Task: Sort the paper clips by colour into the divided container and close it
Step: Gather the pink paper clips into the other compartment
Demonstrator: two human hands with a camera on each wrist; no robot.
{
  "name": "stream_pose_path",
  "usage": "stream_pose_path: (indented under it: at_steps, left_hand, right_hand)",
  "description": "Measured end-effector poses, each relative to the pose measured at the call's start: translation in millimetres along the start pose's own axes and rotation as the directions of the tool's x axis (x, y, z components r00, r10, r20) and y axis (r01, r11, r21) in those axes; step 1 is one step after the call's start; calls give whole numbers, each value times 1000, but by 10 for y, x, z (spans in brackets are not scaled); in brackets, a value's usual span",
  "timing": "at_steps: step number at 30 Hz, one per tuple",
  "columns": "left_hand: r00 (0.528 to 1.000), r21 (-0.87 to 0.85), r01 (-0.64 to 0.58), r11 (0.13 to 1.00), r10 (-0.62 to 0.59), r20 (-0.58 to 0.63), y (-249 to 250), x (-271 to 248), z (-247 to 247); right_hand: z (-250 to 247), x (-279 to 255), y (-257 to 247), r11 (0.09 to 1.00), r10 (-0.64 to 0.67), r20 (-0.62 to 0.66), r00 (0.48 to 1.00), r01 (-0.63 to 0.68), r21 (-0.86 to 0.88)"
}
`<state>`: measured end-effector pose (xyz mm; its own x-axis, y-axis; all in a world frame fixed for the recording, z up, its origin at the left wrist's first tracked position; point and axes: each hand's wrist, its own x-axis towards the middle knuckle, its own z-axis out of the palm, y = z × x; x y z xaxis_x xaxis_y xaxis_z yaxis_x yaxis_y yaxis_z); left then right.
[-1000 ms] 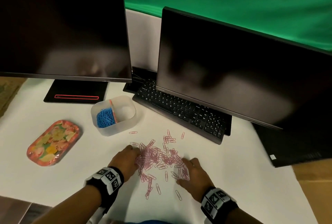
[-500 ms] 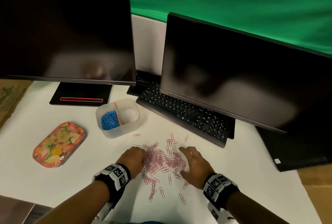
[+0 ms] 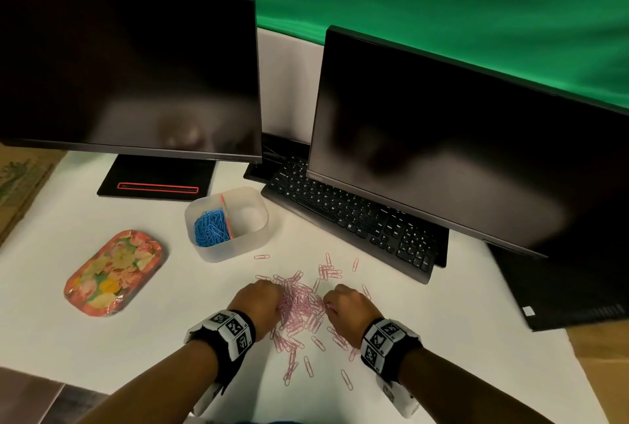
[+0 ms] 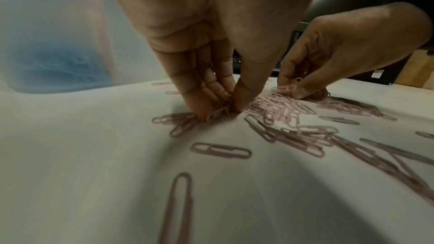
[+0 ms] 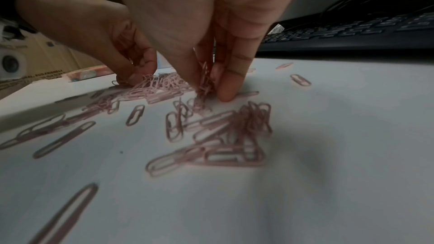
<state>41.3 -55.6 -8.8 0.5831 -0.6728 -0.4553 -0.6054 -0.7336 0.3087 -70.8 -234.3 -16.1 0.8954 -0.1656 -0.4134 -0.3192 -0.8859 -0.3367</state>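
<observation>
Now both hands bunch the small pink wire paper clips [image 3: 301, 302] heaped between them on the white bench [image 3: 102, 338]: left hand [image 3: 259, 299] fingers [image 4: 199, 99] and right hand [image 3: 345, 304] fingers [image 5: 231, 84] each pinch a cluster. Light, slippery and prone to tangle, they probably lift best in loose handfuls. Beyond the left fingers, the frosted divided plastic container [image 3: 238, 246] holds blue paper clips [image 3: 211, 228] in one half; nothing blocks the way, and the black keyboard [image 3: 354, 219] lies beyond the right fingers.

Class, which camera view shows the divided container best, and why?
The head view: it looks down into the divided container, showing blue clips in its left compartment and nothing in the right. The left wrist view shows only a blurred wall with blue behind it. In the right wrist view I cannot make it out.
</observation>
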Motion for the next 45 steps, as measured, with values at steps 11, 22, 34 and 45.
stream_pose_path:
  at_steps: [11,22,34,45]
  left_hand:
    - [978,-365,-24,931,-54,-203,-7,40,-491]
    - [858,-439,236,867,-398,-324,-391,573,-1346]
    - [888,-436,154,887,-318,-333,-688,-124,-1099]
    - [944,-19,214,977,-202,260,-688,-398,-189]
  right_hand:
    - [-44,16,27,997,65,-6,998,-64,31]
    - [-439,146,-316,954,84,-88,993,-55,294]
    - [-1154,1330,-1277,876,31,-219,975,79,476]
    - [-1078,1483,-1254,943,-5,-204,979,72,326]
